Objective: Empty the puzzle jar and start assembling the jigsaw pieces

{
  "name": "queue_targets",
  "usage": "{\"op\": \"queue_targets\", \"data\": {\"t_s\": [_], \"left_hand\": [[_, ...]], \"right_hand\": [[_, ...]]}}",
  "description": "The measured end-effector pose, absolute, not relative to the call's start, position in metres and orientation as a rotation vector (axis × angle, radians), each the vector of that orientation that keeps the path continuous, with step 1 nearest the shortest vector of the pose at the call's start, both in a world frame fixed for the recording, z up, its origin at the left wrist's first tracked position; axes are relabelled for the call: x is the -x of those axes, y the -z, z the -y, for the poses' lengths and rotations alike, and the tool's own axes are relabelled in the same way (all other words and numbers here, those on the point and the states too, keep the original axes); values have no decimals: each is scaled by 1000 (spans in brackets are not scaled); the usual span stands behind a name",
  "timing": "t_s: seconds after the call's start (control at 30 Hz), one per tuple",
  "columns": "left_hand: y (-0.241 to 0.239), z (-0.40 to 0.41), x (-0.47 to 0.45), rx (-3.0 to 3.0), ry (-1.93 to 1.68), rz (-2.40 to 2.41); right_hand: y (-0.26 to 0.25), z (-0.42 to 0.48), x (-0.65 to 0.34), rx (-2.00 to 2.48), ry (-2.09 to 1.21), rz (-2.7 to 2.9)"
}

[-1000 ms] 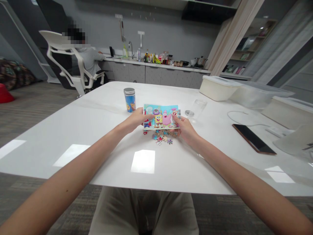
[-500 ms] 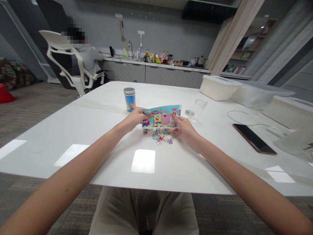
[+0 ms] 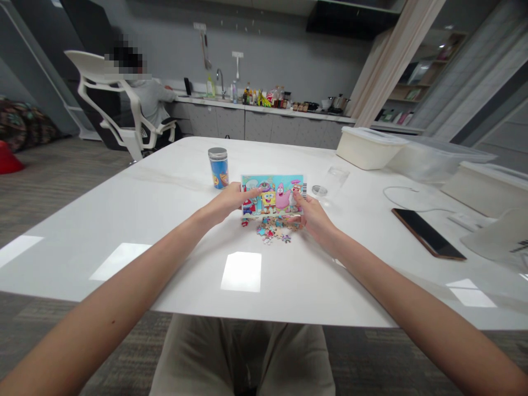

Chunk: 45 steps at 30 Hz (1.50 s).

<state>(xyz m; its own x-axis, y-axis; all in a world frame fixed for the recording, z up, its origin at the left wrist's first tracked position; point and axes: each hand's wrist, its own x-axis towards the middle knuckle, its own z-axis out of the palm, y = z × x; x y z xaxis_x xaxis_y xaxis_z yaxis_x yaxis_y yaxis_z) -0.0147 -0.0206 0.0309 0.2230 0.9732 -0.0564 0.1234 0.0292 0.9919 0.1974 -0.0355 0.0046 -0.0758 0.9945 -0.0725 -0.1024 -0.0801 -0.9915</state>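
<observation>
Both hands hold a colourful cartoon picture card (image 3: 273,194) above the white table (image 3: 165,220). My left hand (image 3: 228,201) pinches its left edge, thumb across the front. My right hand (image 3: 312,215) pinches its right edge. Just below the card lies a small heap of loose puzzle pieces (image 3: 272,228) on the table. A blue tin with a silver lid (image 3: 218,168) stands upright a little to the left behind the card.
A clear cup (image 3: 337,179) and small round lid (image 3: 319,190) sit right of the card. A dark phone (image 3: 428,233) and white cable (image 3: 400,193) lie at right, with white bins (image 3: 369,147) behind. A person sits in a white chair (image 3: 109,102) at back left.
The card tipped back and flatter half a second ago, then came upright again, now slightly higher and facing me. Both hands kept their grip on its edges.
</observation>
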Motion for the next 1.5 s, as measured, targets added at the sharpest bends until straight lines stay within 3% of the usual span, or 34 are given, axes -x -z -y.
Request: {"op": "queue_targets", "data": {"t_s": [0.8,1.0,1.23,1.5], "left_hand": [[-25,13,17,-1410,-1113,-1063],[-47,14,37,-1339,-1189,-1141],[-67,6,104,-1432,-822,-1401],[-55,0,159,-1784,-145,-1910]], "right_hand": [[-3,33,-198,1169,-1259,1270],[5,25,-203,1142,-949,1571],[6,39,-202,1043,-448,2338],[9,49,-196,996,-527,2743]]}}
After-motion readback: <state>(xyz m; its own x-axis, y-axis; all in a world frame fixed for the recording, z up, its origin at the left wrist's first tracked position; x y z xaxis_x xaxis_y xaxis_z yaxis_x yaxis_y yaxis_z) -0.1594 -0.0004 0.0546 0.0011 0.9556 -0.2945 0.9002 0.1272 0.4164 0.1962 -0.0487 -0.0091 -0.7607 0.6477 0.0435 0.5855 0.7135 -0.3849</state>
